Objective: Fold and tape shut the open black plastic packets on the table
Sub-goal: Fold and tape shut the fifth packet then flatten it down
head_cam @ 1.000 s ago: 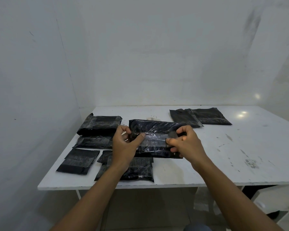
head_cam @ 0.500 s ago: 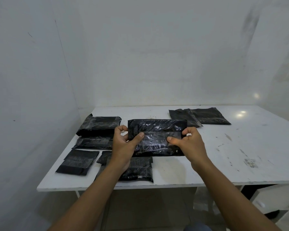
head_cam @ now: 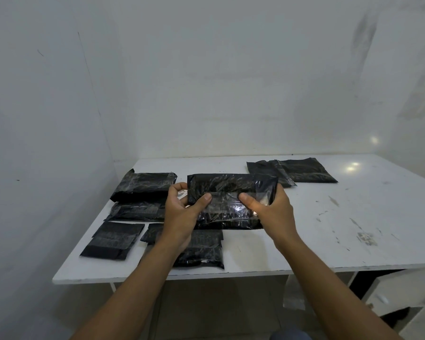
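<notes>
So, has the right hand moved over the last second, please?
Yes, slightly: the right hand has slid rightward along the held packet to grip its end, nearer the flat packets lying at the back right of the table.

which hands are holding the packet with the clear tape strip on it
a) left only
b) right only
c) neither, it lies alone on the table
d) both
d: the left hand and the right hand each grip one end of the packet, with both thumbs on the tape strip.
</notes>
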